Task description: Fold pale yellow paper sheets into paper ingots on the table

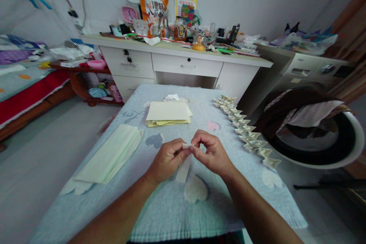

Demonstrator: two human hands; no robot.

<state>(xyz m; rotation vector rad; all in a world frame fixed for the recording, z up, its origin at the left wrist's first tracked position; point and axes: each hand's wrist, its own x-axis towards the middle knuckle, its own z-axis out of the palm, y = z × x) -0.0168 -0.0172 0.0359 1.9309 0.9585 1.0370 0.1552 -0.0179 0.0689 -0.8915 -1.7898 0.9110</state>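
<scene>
Both hands meet over the middle of the cloth-covered table, pinching one narrow pale paper strip. My left hand grips the strip's folded upper end between thumb and fingers. From the other side, my right hand pinches the same end with thumb and forefinger. The strip's flat tail hangs down toward me below the fingers. To the left lies a stack of long pale green paper sheets. Beyond the hands sits a pile of cream and yellow paper. Several folded paper pieces stand in a row along the right side.
A blue patterned cloth covers the table. White crumpled tissue lies behind the paper pile. Further back stands a white desk crowded with jars and an orange bag. At right is a washing machine with its round door open.
</scene>
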